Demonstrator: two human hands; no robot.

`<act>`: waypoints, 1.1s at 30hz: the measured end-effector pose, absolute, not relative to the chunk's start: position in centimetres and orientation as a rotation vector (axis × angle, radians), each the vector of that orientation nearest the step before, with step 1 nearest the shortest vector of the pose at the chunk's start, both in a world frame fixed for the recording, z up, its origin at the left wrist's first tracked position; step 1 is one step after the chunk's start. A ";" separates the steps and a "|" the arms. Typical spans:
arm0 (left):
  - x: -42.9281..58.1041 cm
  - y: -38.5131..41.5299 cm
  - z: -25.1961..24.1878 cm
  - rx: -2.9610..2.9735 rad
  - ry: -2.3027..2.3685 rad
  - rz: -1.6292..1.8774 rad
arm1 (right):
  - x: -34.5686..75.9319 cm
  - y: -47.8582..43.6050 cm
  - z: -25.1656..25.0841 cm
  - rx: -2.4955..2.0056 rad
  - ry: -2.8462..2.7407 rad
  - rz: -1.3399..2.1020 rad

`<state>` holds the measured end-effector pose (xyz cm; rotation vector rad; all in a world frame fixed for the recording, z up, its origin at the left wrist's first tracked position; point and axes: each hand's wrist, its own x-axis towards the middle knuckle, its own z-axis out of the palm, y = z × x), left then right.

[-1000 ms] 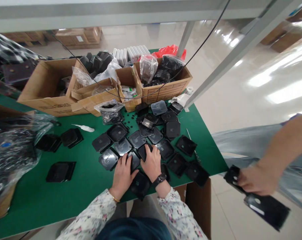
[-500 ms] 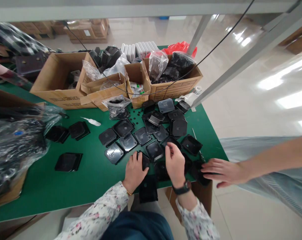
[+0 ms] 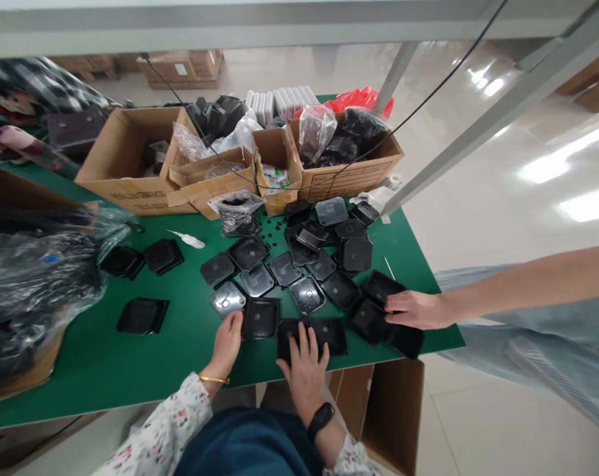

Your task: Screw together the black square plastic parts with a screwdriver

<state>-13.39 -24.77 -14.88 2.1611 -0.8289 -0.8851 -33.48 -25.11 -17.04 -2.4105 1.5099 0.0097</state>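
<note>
Many square black plastic covers (image 3: 305, 293) lie spread over the green table (image 3: 131, 360). My left hand (image 3: 228, 341) rests at the left edge of one black cover (image 3: 260, 317) near the table's front. My right hand (image 3: 305, 362) lies flat, fingers spread, on two black covers (image 3: 329, 332) side by side at the front edge. Another person's hand (image 3: 412, 309) reaches in from the right and touches the covers (image 3: 379, 311) at the right side of the spread.
Open cardboard boxes (image 3: 131, 158) with bagged black parts line the back of the table. A large clear plastic bag of parts (image 3: 32, 277) sits at the left. Three separate black covers (image 3: 143, 315) lie left of the spread. A slanted metal post (image 3: 478, 112) rises at the right.
My hands have drawn back to the front edge and several covers now lie in a row there. The other person's hand has moved further in over the right-hand covers.
</note>
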 end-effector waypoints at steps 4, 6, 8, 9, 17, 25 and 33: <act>-12.1 -24.0 -14.3 2.219 -0.949 -0.606 | -33.7 -25.6 -16.2 -2.336 1.699 -0.104; -10.8 -24.3 -14.5 2.278 -1.174 -0.443 | -33.4 -25.9 -15.4 -2.311 1.638 -0.261; -9.3 -24.9 -15.1 2.347 -1.438 -0.309 | -32.0 -26.9 -14.4 -2.274 1.441 -0.423; -8.6 -25.2 -15.4 2.372 -1.531 -0.274 | -30.7 -27.6 -13.9 -2.242 1.338 -0.480; -6.9 -25.1 -15.5 2.387 -1.714 -0.312 | -17.5 -35.2 -10.9 -2.181 1.377 -0.405; -5.8 -23.3 -11.4 2.084 -0.601 -1.028 | -20.7 -31.3 -8.7 -1.624 1.071 -0.551; -15.7 -27.5 -6.3 1.564 -0.273 -2.023 | -33.8 -31.6 -8.3 -1.190 1.507 -0.761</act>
